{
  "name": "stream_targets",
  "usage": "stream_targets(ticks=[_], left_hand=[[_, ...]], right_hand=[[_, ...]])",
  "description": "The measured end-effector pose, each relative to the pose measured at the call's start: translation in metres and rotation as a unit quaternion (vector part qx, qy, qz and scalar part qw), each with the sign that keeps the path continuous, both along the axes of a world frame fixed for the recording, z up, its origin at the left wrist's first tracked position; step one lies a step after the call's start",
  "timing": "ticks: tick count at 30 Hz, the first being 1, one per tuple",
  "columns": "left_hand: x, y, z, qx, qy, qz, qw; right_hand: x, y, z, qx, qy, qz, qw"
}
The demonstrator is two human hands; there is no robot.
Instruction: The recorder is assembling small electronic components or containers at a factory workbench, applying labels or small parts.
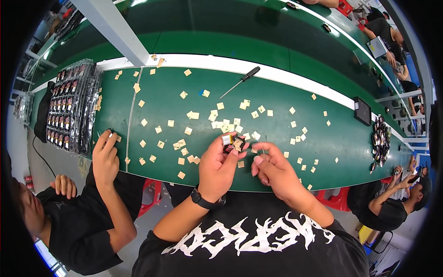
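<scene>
Nearest to the camera is the person's black shirt (249,263), with a white pattern on it. At the far left sits a co-worker (74,231), also in black, whose raised hand (106,159) is at the edge of the green table (346,143). Beyond this hand stands a stack of clear trays (95,104), filled with small dark parts. More to the right, many small pale squares (225,128) are scattered on the table, most densely just beyond the person's hands.

The left hand (217,165), with a black watch (202,199) on its wrist, has its thumb and fingers closed on a small black device (237,144), which has a silver and yellow piece at its left side. This device is at the fingertips, above the table, between the two hands. A screwdriver (251,72) lies farther away, its tip toward the hands.

The right hand (273,168) is near the device, but apart from it, with bent fingers. A thin stick (264,153) shows at its fingertips; I cannot tell how firmly it is gripped.

Farther right are a black box (362,111), a pile of dark parts (380,141) and another co-worker (385,214).
</scene>
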State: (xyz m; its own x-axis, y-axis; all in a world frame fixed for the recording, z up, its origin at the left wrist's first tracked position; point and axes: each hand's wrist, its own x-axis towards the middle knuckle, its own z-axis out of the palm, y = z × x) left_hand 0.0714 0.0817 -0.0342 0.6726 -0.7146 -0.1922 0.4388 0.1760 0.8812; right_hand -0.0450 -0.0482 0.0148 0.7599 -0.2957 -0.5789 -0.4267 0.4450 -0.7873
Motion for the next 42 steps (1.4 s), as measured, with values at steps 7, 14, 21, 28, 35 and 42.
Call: stream_targets(ticks=[7, 14, 21, 28, 35, 42], left_hand=[[-0.002, 0.000, 0.004, 0.003, 0.016, 0.006, 1.000], [-0.004, 0.004, 0.001, 0.017, -0.030, -0.009, 0.999], [-0.001, 0.006, -0.001, 0.046, -0.064, -0.026, 0.997], [-0.003, 0.006, -0.003, 0.037, -0.099, -0.050, 0.993], [-0.005, 0.008, -0.006, 0.034, -0.111, -0.052, 0.992], [-0.005, 0.006, -0.005, -0.010, -0.033, -0.021, 0.999]], right_hand=[[0.014, 0.007, 0.003, -0.052, 0.011, 0.029, 0.998], [0.022, 0.007, -0.009, -0.033, 0.038, -0.024, 0.998], [0.021, 0.006, -0.012, -0.034, 0.037, -0.022, 0.999], [0.002, 0.006, -0.034, -0.125, -0.090, -0.014, 0.988], [0.011, 0.006, -0.028, -0.271, -0.089, -0.030, 0.958], [0.003, 0.000, -0.028, -0.179, -0.061, -0.046, 0.981]])
